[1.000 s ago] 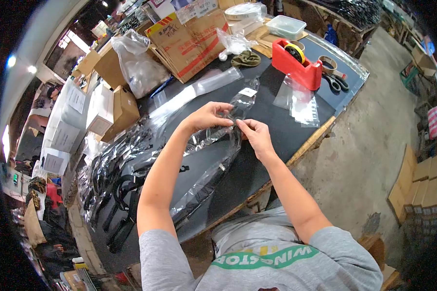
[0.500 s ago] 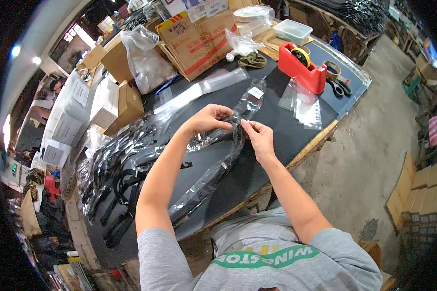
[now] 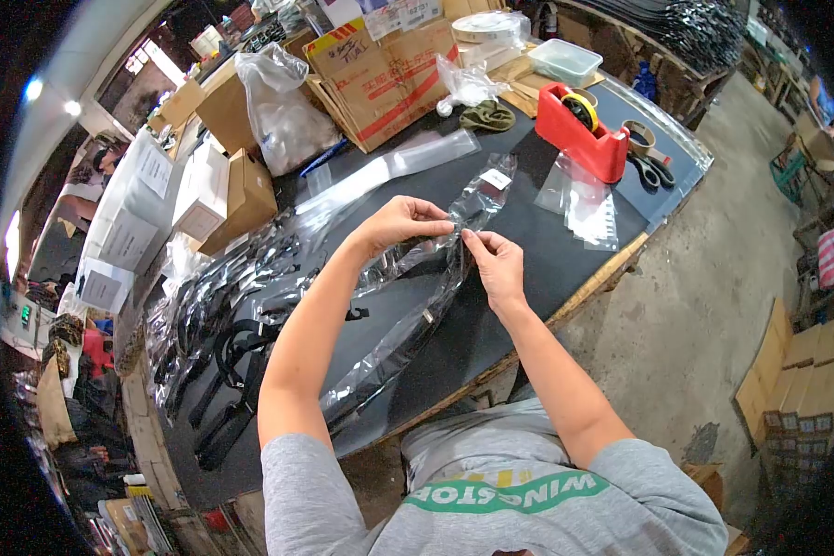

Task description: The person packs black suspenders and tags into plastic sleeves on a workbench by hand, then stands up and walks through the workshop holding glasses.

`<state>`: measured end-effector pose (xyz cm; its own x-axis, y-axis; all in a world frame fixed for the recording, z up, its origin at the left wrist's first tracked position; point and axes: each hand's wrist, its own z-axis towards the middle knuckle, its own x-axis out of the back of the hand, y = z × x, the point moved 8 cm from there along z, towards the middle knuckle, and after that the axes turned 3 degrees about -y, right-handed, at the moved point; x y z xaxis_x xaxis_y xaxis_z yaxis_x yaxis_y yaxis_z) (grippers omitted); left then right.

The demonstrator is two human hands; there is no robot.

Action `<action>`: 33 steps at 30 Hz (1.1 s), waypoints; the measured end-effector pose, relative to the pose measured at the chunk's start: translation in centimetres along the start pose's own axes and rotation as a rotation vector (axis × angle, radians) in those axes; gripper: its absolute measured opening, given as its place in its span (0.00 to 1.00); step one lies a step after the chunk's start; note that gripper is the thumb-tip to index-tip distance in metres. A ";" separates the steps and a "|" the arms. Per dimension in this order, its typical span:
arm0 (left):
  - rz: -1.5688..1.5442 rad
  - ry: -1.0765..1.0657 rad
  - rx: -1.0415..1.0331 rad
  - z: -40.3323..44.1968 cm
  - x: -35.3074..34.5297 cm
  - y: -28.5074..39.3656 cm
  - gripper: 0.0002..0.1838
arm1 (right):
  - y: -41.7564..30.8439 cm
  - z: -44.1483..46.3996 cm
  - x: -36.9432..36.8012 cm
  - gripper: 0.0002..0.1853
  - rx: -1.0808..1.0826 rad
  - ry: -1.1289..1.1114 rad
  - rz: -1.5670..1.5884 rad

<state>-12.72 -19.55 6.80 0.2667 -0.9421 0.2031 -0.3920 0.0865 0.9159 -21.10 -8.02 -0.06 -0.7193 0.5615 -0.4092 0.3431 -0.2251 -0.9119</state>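
Note:
A long clear plastic bag (image 3: 394, 345) with something dark and strap-like inside lies bent across the dark tabletop (image 3: 519, 320). My left hand (image 3: 406, 225) pinches its upper part between thumb and fingers. Right beside it, my right hand (image 3: 499, 266) is closed in a pinch on the same bag. Past my fingers the bag's far end carries a small white label (image 3: 495, 179). To the left of my forearm lies a heap of bagged black straps (image 3: 227, 310), with some loose black straps (image 3: 232, 417) in front of it.
A red tape dispenser (image 3: 579, 134), black-handled scissors (image 3: 653, 171) and small clear bags (image 3: 581, 208) lie at the right. Farther back are a flat clear sleeve (image 3: 408, 162), a cardboard box (image 3: 389, 79) and a blue pen (image 3: 324, 157). The table's wooden edge (image 3: 584, 292) runs along my side.
My left hand's fingers have straightened and drawn together at the bag. The right hand has stayed nearly still. The view has shifted slightly.

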 end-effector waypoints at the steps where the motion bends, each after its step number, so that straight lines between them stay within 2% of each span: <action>1: -0.001 -0.001 0.000 0.2 0.1 -0.2 0.17 | -0.1 0.0 -0.1 0.11 0.022 0.004 0.019; 6: 0.002 0.043 -0.038 0.9 0.4 -0.4 0.10 | -0.5 -0.2 -0.1 0.11 0.023 -0.011 0.050; 8: 0.005 0.048 -0.045 0.9 0.4 -0.3 0.10 | -0.9 -0.2 -0.1 0.11 0.023 -0.024 -0.036; 13: 0.040 0.024 -0.006 0.9 0.5 -0.6 0.12 | -0.6 0.1 -0.3 0.10 0.021 -0.071 0.002; 15: 0.001 0.024 -0.087 0.3 0.2 0.6 0.13 | -0.4 0.1 -0.4 0.10 0.002 -0.087 0.015; 18: -0.051 0.027 -0.082 0.6 0.5 -0.1 0.15 | -0.4 0.1 -0.5 0.09 0.025 -0.081 0.051; 27: 0.007 0.120 0.003 0.6 1.1 -1.0 0.13 | 0.0 -0.2 -0.3 0.09 0.011 -0.025 0.036; 33: -0.045 0.081 0.006 0.6 1.0 -1.0 0.12 | -0.8 -0.1 -0.3 0.10 0.002 -0.088 0.020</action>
<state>-12.53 -20.77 5.86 0.3546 -0.9157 0.1893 -0.3829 0.0424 0.9228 -21.14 -7.94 0.79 -0.7630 0.4844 -0.4280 0.3563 -0.2372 -0.9038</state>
